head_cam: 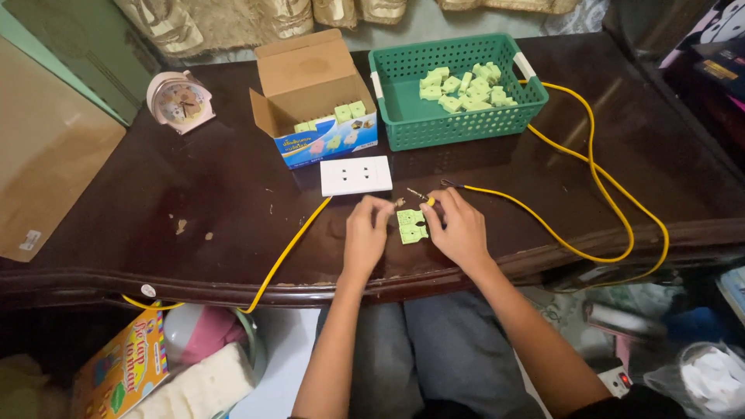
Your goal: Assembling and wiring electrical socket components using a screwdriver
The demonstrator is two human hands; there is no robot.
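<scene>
Near the table's front edge (pixel 233 281), left hand (pixel 366 233) and right hand (pixel 458 229) both pinch 1 green plug piece (pixel 412 226).

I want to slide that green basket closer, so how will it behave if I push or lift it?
The green basket looks like thin slotted plastic, so probably light and a bit flexible. Its flat base should slide easily on the glossy table rather than tip. The small green plastic pieces lie loose at one end, so they may shift or rattle.
</scene>
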